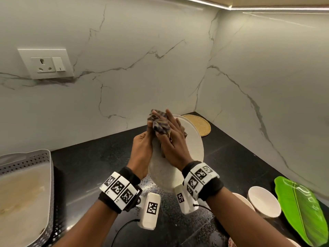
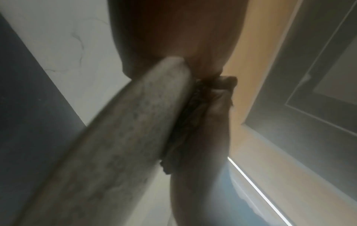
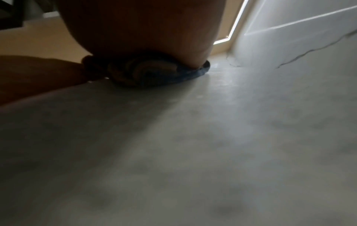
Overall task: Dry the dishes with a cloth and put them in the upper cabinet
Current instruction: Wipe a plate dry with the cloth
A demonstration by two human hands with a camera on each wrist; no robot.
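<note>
A speckled white plate (image 1: 193,147) stands tilted on edge above the black counter (image 1: 99,157). My left hand (image 1: 142,148) grips its left rim, fingers curled round the back. My right hand (image 1: 173,138) lies flat on the plate's face, its straight fingers pressing a dark checked cloth (image 1: 160,126) against it; part of the cloth bunches up over the top rim. The left wrist view shows the plate's rim (image 2: 135,122) edge-on with the cloth (image 2: 190,114) beside it. In the right wrist view my palm (image 3: 144,27) bears on the cloth (image 3: 152,75) on the plate's face (image 3: 193,137).
A round woven mat (image 1: 200,124) lies in the counter's back corner. At the right stand pale bowls (image 1: 263,200) and a green leaf-shaped plate (image 1: 302,211). A grey perforated basket (image 1: 35,161) sits at the left. A wall socket (image 1: 46,63) is mounted above it.
</note>
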